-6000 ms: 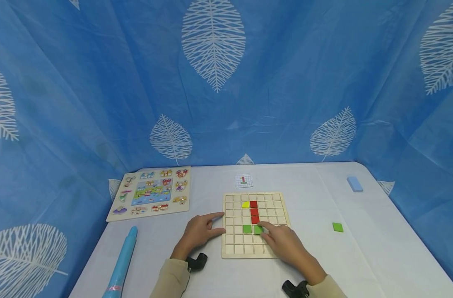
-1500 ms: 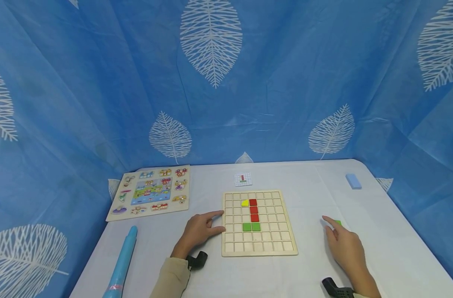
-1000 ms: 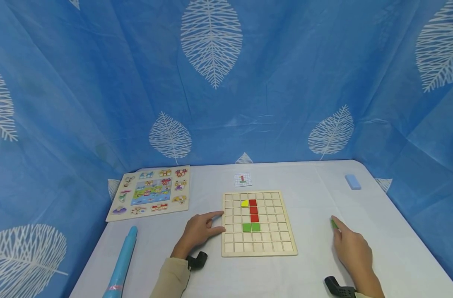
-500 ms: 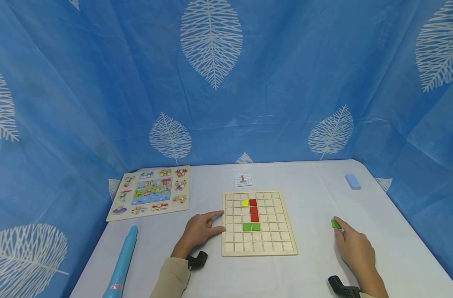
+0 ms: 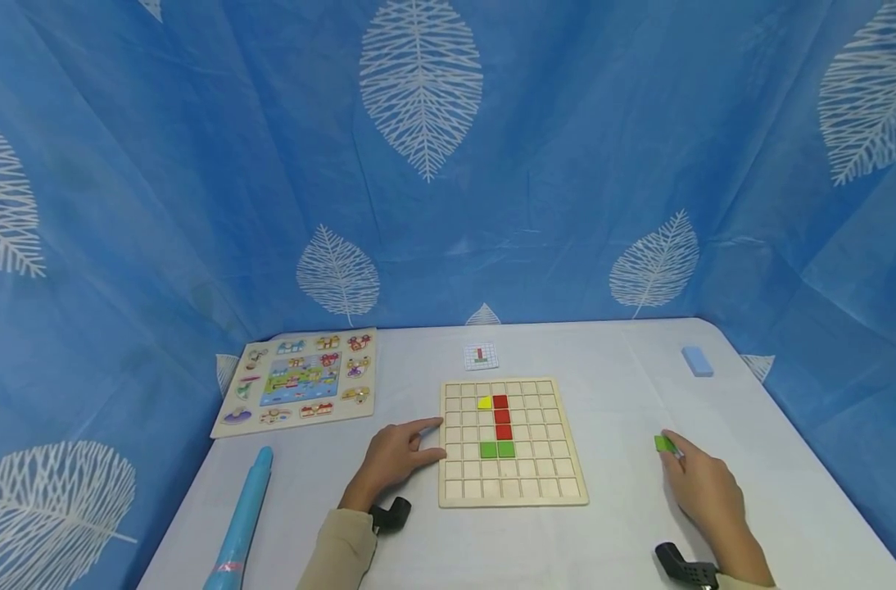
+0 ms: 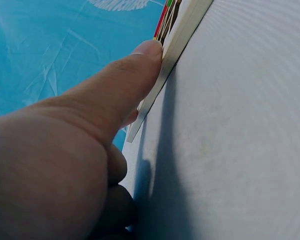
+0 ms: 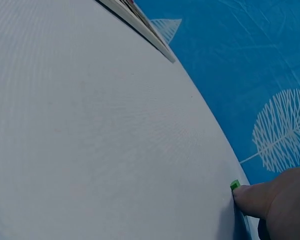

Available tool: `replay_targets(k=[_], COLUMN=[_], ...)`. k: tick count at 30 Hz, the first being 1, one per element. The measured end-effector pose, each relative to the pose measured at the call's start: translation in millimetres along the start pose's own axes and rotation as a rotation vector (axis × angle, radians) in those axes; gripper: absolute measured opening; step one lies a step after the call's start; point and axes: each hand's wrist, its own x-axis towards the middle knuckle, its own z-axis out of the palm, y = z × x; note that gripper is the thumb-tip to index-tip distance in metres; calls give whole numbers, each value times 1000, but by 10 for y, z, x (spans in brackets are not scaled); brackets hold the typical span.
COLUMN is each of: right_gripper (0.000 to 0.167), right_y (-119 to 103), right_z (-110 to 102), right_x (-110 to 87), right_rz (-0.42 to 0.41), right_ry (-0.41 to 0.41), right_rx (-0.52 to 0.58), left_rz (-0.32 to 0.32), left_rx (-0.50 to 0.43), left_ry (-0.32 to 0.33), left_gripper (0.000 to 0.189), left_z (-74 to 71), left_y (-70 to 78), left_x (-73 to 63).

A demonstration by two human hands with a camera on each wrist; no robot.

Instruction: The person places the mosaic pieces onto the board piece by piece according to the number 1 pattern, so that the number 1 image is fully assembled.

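A pale wooden grid board (image 5: pixel 536 483) lies mid-table. On it sit a yellow tile (image 5: pixel 485 402), a column of red tiles (image 5: pixel 503 416) and two green tiles (image 5: pixel 488 450) side by side. My left hand (image 5: pixel 391 459) touches the board's left edge with thumb and index finger extended; the left wrist view shows the thumb (image 6: pixel 125 82) against that edge. Well to the right of the board, my right hand (image 5: pixel 706 492) pinches a loose green square tile (image 5: pixel 663 443) between thumb and index finger. In the right wrist view a corner of this tile (image 7: pixel 234 184) shows past the thumb.
A small printed card (image 5: pixel 481 356) with a grid pattern lies behind the board. At the back left is a picture puzzle board (image 5: pixel 300 381), with a long light-blue object (image 5: pixel 242 520) in front of it. A light-blue block (image 5: pixel 697 361) lies at the back right.
My right hand has left the second green tile lying in the board, moved right and picked the loose green tile off the table. My left hand has stayed at the board's edge.
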Motion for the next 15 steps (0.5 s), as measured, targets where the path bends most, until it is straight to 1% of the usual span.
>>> replay_targets(k=[5, 15], right_gripper=[40, 40], right_y=[16, 13], right_z=[20, 52], right_x=[-12, -21], right_rz=[-19, -13], right_ry=[22, 34], right_rx=[12, -5], left_rz=[1, -1], left_rx=[-1, -8], left_ry=[-1, 2], left_gripper=[59, 59], left_z=[2, 3], left_y=[0, 6], left_x=[-5, -7])
